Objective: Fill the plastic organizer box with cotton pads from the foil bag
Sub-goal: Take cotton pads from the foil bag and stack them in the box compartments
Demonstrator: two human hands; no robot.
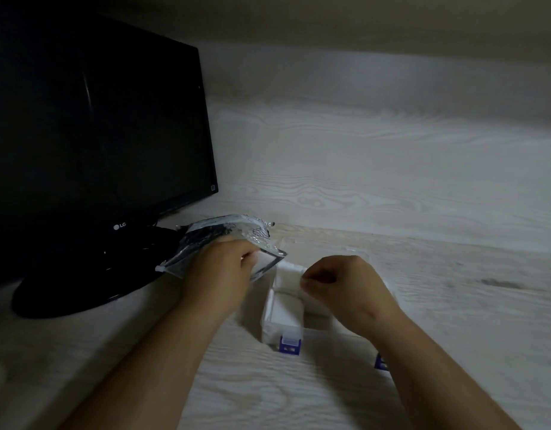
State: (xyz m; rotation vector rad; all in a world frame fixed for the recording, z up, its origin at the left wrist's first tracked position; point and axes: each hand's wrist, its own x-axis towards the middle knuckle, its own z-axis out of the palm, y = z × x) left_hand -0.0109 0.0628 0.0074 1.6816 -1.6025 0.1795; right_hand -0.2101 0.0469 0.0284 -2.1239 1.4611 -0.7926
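My left hand (220, 268) grips the silvery foil bag (212, 240) near its open mouth, holding it tilted above the table just left of the box. White cotton pads show inside the bag's opening (265, 262). The clear plastic organizer box (268, 324) with blue latches lies open in front of me, and white cotton pads (286, 311) fill its left compartments. My right hand (339, 283) hovers over the box with fingers curled, pinching what looks like a thin white pad at its fingertips above the middle compartment.
A black LG monitor (91, 125) on a round black base (82, 283) stands at the left, close behind the bag. The pale wood-grain table (392, 181) stretches to the right and back. A second blue latch (380, 363) peeks out beside my right forearm.
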